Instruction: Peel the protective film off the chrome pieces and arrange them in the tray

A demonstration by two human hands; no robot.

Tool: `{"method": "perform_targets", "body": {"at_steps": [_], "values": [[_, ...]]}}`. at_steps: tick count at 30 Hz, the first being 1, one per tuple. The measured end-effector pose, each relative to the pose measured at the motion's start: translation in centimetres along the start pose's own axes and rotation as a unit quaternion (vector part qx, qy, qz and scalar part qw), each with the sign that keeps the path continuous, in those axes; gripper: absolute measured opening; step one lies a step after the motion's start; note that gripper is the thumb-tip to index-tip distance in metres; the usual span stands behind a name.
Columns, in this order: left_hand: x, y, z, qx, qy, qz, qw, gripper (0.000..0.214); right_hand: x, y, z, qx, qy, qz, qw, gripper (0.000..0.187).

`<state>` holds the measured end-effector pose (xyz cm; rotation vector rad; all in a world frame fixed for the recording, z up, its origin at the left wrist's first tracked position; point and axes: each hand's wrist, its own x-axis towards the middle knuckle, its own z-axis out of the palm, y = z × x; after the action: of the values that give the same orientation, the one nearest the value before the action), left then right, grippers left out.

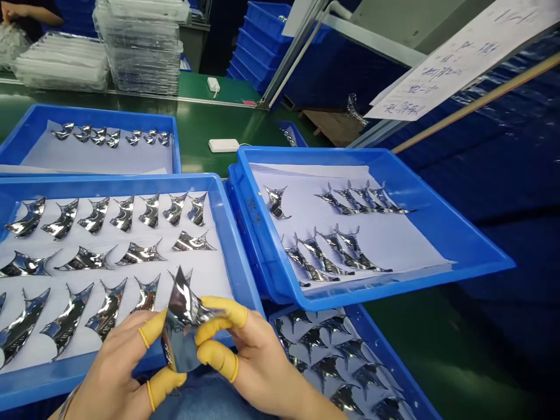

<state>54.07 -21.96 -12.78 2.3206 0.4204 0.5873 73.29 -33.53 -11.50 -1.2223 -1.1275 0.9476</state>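
Note:
Both my hands pinch one shiny chrome, fin-shaped part (181, 324) low in the middle of the view. My left hand (120, 373) grips its left edge with yellow finger cots on thumb and forefinger. My right hand (249, 361) holds its right side, also with yellow cots. The part is held upright above the near edge of a blue tray (238, 256) lined with white paper and carrying several rows of the same chrome parts (109, 216).
A tilted blue tray (437, 221) on the right holds several more chrome parts on paper. Another tray (376, 350) lies under it, and another blue tray (175, 137) at the back left. Stacks of clear trays (144, 52) stand on the green table. A person's arm (26, 11) shows top left.

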Motion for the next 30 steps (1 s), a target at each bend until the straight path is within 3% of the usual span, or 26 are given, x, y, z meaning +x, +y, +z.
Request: {"method": "perform_targets", "body": {"at_steps": [2,4,9,13,18,23,30], "values": [[-0.1,-0.5,-0.1,-0.04,-0.002,0.015,0.999,0.039,-0.2,0.2,1.2,-0.023,0.005,-0.031,0.999,0.03],[-0.8,-1.4,-0.4,-0.069,-0.006,0.021,0.997,0.041,-0.1,0.3,2.3,-0.05,0.009,-0.079,0.996,0.019],[-2.5,-2.6,-1.7,-0.21,-0.049,-0.046,0.975,0.039,0.2,0.3,5.1,-0.08,0.016,-0.162,0.983,0.012],[-3.4,-2.1,-3.2,-0.288,-0.067,-0.106,0.949,0.037,0.5,-0.3,6.9,-0.083,0.002,-0.147,0.986,0.014],[-4.2,-2.0,-4.4,-0.29,-0.069,-0.11,0.948,0.041,0.6,-0.8,8.2,-0.113,-0.01,-0.155,0.981,0.011],[-5.1,-2.1,-4.6,-0.262,-0.048,-0.1,0.959,0.032,0.5,-0.6,8.6,-0.092,-0.026,-0.155,0.983,0.011],[-5.7,-1.0,-4.2,-0.285,-0.02,-0.113,0.952,0.032,0.5,-0.5,8.2,-0.065,-0.04,-0.139,0.987,0.01]]}}
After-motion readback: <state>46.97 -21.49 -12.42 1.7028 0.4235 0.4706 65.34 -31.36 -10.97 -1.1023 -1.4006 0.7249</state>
